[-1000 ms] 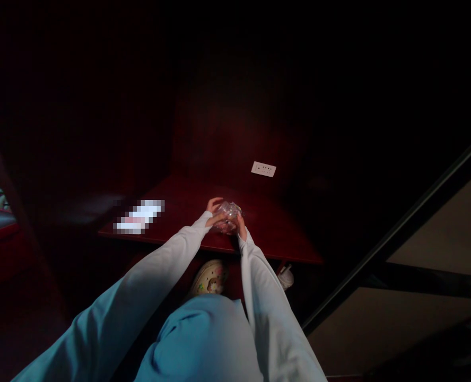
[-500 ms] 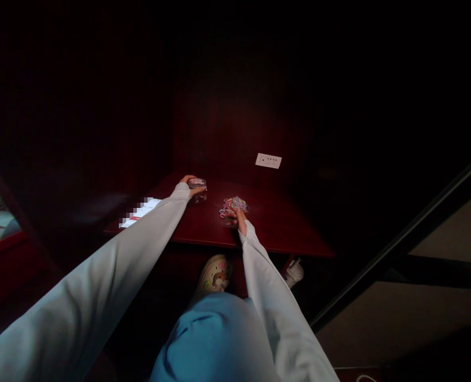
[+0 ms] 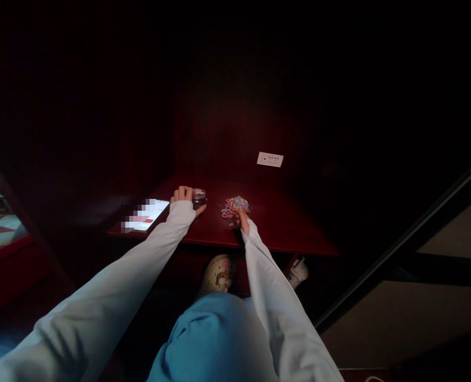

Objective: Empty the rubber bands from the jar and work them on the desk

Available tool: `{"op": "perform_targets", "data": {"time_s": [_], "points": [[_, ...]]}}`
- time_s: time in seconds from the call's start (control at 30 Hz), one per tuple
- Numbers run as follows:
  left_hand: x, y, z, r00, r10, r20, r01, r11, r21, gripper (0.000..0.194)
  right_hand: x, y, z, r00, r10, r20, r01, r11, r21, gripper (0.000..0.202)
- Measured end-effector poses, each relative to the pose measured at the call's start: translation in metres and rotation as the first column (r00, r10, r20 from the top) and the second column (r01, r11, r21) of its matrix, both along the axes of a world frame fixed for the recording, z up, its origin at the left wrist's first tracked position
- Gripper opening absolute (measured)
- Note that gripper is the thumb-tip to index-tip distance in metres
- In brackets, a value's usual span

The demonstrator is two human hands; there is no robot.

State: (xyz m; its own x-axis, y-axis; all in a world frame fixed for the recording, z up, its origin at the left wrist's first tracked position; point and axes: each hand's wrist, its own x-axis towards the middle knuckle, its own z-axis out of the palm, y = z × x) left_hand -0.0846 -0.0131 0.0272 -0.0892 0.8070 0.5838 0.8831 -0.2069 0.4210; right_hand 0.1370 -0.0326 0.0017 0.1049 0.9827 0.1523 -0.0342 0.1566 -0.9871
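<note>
A small clear round jar (image 3: 199, 198) stands on the dark red desk (image 3: 283, 228), with something pale at its top. My left hand (image 3: 186, 198) is curved round its left side, fingers behind and thumb in front. To the right lies a pile of small colourful rings (image 3: 237, 204), pink, purple and pale. My right hand (image 3: 242, 218) is at the pile's near edge, fingers curled and partly apart, touching the rings. Whether it pinches one is too small to tell.
A lit phone (image 3: 150, 214) lies at the desk's left edge. A white socket plate (image 3: 270, 159) is on the back wall. Below the desk are a beige clog (image 3: 218, 271) with charms and a white object (image 3: 298, 272).
My left hand has come nearer and turned so its back shows; the jar sits slightly lower in view. More of the phone shows. My right hand stays at the ring pile.
</note>
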Motion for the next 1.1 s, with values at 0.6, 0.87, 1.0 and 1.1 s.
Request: {"op": "perform_targets", "data": {"time_s": [0.6, 0.87, 1.0, 1.1], "points": [[0.015, -0.008, -0.027, 0.963, -0.123, -0.24, 0.056, 0.962, -0.268, 0.039, 0.001, -0.007, 0.004, 1.0, 0.025, -0.007, -0.025, 0.999, -0.026, 0.067], [0.01, 0.017, -0.029, 0.986, 0.009, -0.167, -0.061, 0.95, -0.308, 0.062, -0.002, -0.021, 0.014, 0.998, 0.025, 0.062, -0.022, 0.999, -0.049, 0.055], [0.007, 0.018, -0.033, 0.985, -0.063, -0.158, 0.019, 0.965, -0.262, 0.051, -0.007, -0.016, 0.011, 0.996, 0.004, 0.085, -0.002, 1.0, -0.021, 0.046], [0.006, 0.015, -0.035, 0.977, -0.095, -0.19, 0.047, 0.969, -0.244, 0.045, -0.008, -0.013, 0.009, 0.996, 0.009, 0.088, -0.005, 0.999, -0.048, 0.039]]}}
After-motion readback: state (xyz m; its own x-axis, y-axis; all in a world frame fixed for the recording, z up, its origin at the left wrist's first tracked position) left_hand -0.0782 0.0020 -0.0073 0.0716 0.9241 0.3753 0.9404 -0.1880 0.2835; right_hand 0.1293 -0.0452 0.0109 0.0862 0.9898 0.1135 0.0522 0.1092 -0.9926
